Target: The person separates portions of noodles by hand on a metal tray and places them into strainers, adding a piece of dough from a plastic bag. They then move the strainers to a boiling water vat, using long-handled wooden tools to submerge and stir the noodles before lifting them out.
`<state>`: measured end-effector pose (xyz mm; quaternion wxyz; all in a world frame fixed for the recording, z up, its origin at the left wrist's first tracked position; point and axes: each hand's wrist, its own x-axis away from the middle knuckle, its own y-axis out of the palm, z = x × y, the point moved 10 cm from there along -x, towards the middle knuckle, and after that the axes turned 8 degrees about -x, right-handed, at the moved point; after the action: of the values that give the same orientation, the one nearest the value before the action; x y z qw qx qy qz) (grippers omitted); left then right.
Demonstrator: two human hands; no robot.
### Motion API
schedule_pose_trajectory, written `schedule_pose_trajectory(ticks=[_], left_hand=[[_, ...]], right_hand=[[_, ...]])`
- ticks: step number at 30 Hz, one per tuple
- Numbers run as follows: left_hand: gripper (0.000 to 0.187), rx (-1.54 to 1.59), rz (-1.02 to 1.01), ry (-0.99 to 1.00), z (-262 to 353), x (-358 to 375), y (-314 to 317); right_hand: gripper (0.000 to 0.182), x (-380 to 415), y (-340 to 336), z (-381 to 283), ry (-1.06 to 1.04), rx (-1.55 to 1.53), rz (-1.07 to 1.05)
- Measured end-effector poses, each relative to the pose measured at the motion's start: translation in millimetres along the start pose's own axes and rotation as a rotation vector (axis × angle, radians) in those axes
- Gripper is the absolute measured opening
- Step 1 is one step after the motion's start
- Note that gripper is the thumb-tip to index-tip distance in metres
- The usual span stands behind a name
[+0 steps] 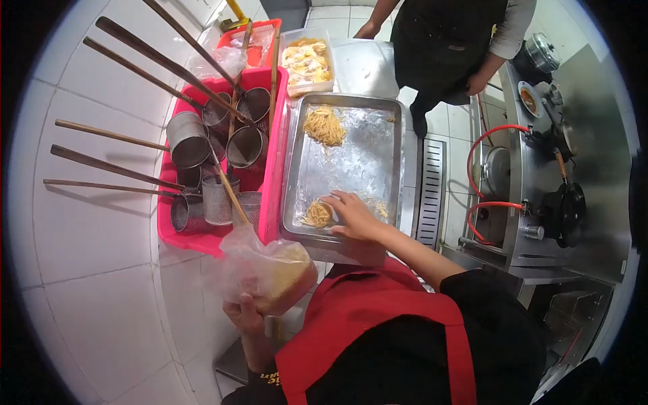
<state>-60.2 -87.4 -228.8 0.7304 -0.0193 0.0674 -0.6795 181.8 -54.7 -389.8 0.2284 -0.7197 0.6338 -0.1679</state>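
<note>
Commercial kitchen, with steel stove (536,179), black pan (574,208), long-handled strainers (189,140), tile walls (88,256).

- The left hand (246,313) is gripping a clear plastic bag (255,268) holding yellowish food.
- The right hand (356,220) is reaching over a metal tray (358,162), fingers spreading beside a small noodle bundle (315,214).
- A larger noodle pile (325,126) is lying toward the tray's far left corner.
- Long-handled strainers (188,140) are leaning in a pink crate (273,172).
- A person in a dark apron (442,50) is standing beyond, right of the tray.
</note>
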Motion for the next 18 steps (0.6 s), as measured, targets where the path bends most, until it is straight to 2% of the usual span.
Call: schedule_pose_trajectory(ticks=[1, 4, 6, 9, 10, 13, 14, 17, 18], left_hand=[[0.026, -0.008, 0.052, 0.017, -4.6, 8.5, -6.9], [0.025, 0.041, -0.023, 0.004, -27.5, 30.1, -2.2], [0.027, -0.136, -0.091, 0.098, -53.7, 43.1, 0.0], [0.03, -0.214, -0.15, 0.071, -59.8, 48.7, 19.6], [0.031, -0.205, -0.169, 0.035, -56.6, 45.9, 29.5], [0.035, -0.115, -0.115, -0.08, -64.6, 44.3, 28.3], [0.035, -0.091, -0.096, -0.06, -61.8, 43.0, 27.8], [0.035, -0.043, -0.061, -0.009, -59.2, 35.0, 19.2], [0.035, -0.044, -0.065, -0.008, -66.5, 35.6, 12.3]], right_hand=[[0.064, -6.1, 9.1, -5.0, -0.027, -0.015, -0.015], [0.055, -21.8, 29.5, -4.7, -0.104, -0.02, -0.065], [0.046, -33.3, 39.8, 4.9, -0.156, 0.027, -0.104], [0.034, -25.3, 43.1, 61.5, 0.61, -0.835, -0.141], [0.035, -17.6, 38.3, 54.6, 0.715, -1.218, -0.055], [0.039, -2.8, 13.4, 31.0, 0.867, -1.533, 0.014], [0.047, 1.4, 11.5, 28.1, 0.888, -1.535, -0.026], [0.056, 9.8, 5.7, 9.0, 0.716, -1.673, -0.283], [0.062, 14.6, 1.1, 7.0, 0.821, -1.606, -0.204]])
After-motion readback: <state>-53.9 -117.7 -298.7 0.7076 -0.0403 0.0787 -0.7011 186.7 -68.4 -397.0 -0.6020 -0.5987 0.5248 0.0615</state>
